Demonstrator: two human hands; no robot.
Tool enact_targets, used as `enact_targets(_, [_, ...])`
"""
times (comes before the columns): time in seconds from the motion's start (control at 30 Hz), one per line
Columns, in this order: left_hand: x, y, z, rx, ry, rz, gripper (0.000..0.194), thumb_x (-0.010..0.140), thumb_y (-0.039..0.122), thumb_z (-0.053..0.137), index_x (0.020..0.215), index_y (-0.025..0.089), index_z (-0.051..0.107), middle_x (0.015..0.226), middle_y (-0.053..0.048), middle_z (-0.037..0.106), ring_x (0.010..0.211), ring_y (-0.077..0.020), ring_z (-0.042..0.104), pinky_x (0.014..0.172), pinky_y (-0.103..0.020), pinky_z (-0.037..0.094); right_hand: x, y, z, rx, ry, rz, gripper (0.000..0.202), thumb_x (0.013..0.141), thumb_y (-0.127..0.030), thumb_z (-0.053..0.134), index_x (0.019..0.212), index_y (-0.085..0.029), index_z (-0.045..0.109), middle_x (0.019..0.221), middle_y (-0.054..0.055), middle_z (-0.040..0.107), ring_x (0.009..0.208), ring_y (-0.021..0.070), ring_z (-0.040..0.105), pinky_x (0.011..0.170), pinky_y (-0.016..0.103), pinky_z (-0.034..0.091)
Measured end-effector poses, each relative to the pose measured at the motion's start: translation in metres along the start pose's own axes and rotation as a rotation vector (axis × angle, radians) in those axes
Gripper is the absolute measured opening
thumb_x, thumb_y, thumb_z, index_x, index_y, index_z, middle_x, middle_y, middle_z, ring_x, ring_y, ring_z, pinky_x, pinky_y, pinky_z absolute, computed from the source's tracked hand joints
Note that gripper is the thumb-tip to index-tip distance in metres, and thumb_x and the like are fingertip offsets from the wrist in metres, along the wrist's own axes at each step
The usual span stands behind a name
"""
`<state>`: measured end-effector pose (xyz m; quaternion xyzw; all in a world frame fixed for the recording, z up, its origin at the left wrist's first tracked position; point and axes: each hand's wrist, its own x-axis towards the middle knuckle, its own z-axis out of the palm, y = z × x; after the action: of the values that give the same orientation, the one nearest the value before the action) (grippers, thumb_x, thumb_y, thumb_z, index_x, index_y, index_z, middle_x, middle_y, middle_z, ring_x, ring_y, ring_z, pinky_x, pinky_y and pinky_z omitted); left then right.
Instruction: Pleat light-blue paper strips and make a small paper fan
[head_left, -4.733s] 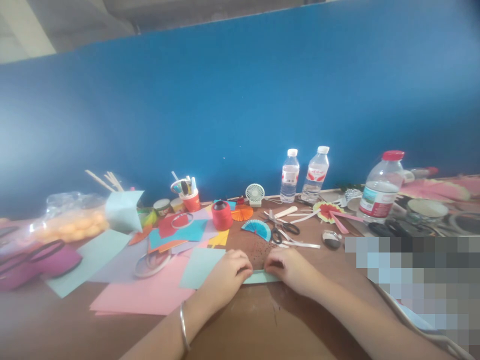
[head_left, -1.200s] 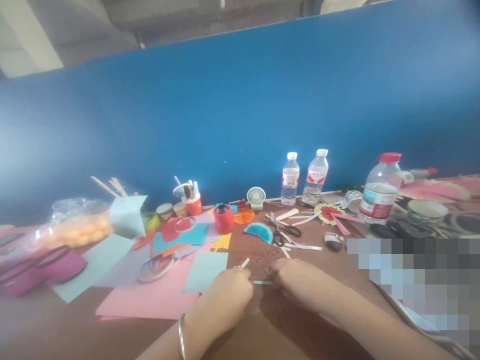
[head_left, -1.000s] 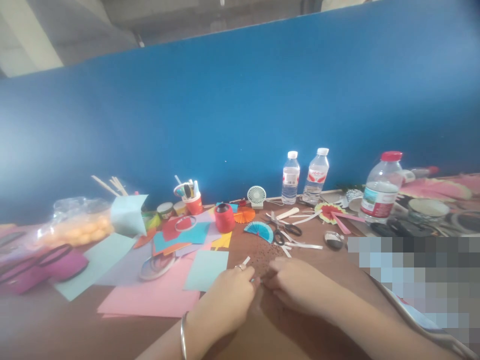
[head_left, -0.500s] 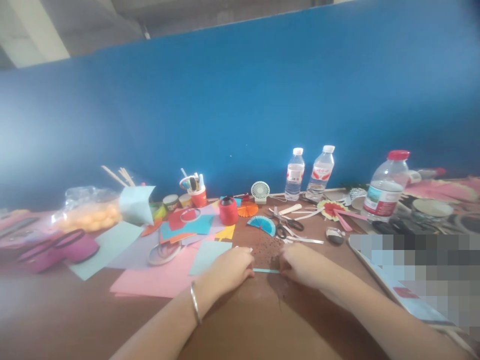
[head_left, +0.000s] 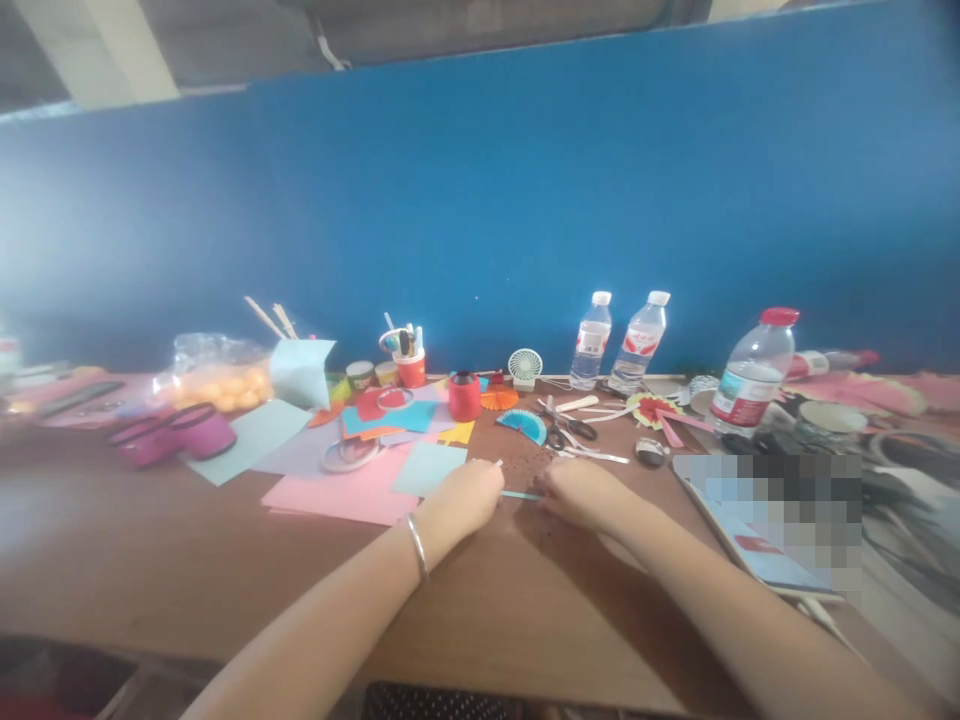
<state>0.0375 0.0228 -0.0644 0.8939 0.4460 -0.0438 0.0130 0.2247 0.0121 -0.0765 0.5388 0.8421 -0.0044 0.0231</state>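
A thin light-blue strip (head_left: 520,495) spans the gap between my hands, low over the brown table (head_left: 420,610). My left hand (head_left: 469,495), with a silver bangle at the wrist, is closed on the strip's left end, and a small white bit shows at its fingertips. Closed on the right end is my right hand (head_left: 577,490). Small dark specks lie on the table just beyond the strip. Behind them are black scissors (head_left: 577,430), white paper strips and a blue folded-paper fan (head_left: 523,427). A pale blue sheet (head_left: 429,468) lies beside my left hand.
Coloured papers (head_left: 337,490), a red spool (head_left: 464,397) and a red cup (head_left: 410,370) of tools stand to the left. Bottles (head_left: 591,345) line the back. A tablet (head_left: 757,530) lies right of my right arm, near a large red-capped bottle (head_left: 754,375).
The camera view has shifted, so more of the table's front edge shows and the hands appear higher in view. Both hands keep hold of the strip, and the visible part between them looks shorter.
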Motion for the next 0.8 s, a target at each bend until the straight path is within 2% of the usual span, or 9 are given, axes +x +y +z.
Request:
enact_targets(0.17, [-0.007, 0.003, 0.006, 0.004, 0.046, -0.012, 0.023, 0.081, 0.012, 0.038, 0.079, 0.006, 0.06, 0.078, -0.014, 0.057, 0.076, -0.0257, 0.055, 0.069, -0.038, 0.043, 0.003, 0.006, 0.011, 0.047, 0.06, -0.043, 0.023, 0.074, -0.032, 0.049, 0.072, -0.014, 0.062, 0.075, 0.01, 0.06, 0.075, 0.0225, 0.055, 0.061, 0.028, 0.033])
enact_targets(0.3, [-0.004, -0.001, 0.003, -0.031, 0.089, 0.011, 0.017, 0.079, 0.016, 0.046, 0.085, 0.007, 0.059, 0.086, -0.014, 0.055, 0.081, -0.0271, 0.053, 0.071, -0.038, 0.041, 0.004, 0.008, 0.016, 0.119, 0.121, -0.019, 0.022, 0.073, -0.034, 0.051, 0.065, -0.014, 0.057, 0.071, 0.007, 0.057, 0.067, 0.0176, 0.051, 0.055, 0.025, 0.028])
enact_targets(0.47, [0.018, -0.011, 0.001, -0.221, 0.055, 0.142, 0.014, 0.072, 0.028, 0.059, 0.081, 0.018, 0.06, 0.087, -0.003, 0.056, 0.08, -0.016, 0.053, 0.068, -0.024, 0.038, 0.003, 0.012, 0.019, 0.303, 0.176, -0.035, 0.011, 0.073, -0.025, 0.051, 0.069, -0.016, 0.055, 0.071, 0.0, 0.056, 0.061, 0.0103, 0.046, 0.051, 0.021, 0.025])
enact_targets(0.6, [0.03, -0.021, 0.008, -0.407, 0.027, 0.145, 0.012, 0.071, 0.028, 0.058, 0.081, 0.022, 0.061, 0.08, 0.003, 0.059, 0.072, -0.0088, 0.053, 0.06, -0.017, 0.036, 0.007, 0.017, 0.026, 0.537, 0.177, -0.074, 0.013, 0.074, -0.027, 0.054, 0.068, -0.015, 0.057, 0.071, 0.0, 0.055, 0.066, 0.0097, 0.046, 0.058, 0.02, 0.029])
enact_targets(0.7, [0.029, -0.023, 0.013, -0.476, 0.059, 0.149, 0.013, 0.074, 0.028, 0.052, 0.082, 0.022, 0.062, 0.082, 0.005, 0.059, 0.074, -0.0078, 0.052, 0.065, -0.016, 0.036, 0.01, 0.018, 0.032, 0.556, 0.186, -0.084, 0.012, 0.076, -0.025, 0.051, 0.07, -0.016, 0.057, 0.075, 0.0, 0.055, 0.07, 0.0107, 0.047, 0.063, 0.021, 0.031])
enact_targets(0.8, [0.025, -0.019, 0.017, -0.475, 0.127, 0.147, 0.016, 0.072, 0.021, 0.048, 0.08, 0.021, 0.061, 0.083, 0.003, 0.057, 0.073, -0.0085, 0.049, 0.067, -0.018, 0.034, 0.012, 0.016, 0.037, 0.463, 0.228, -0.077, 0.013, 0.08, -0.024, 0.046, 0.074, -0.015, 0.054, 0.079, 0.002, 0.053, 0.071, 0.0129, 0.047, 0.062, 0.023, 0.031])
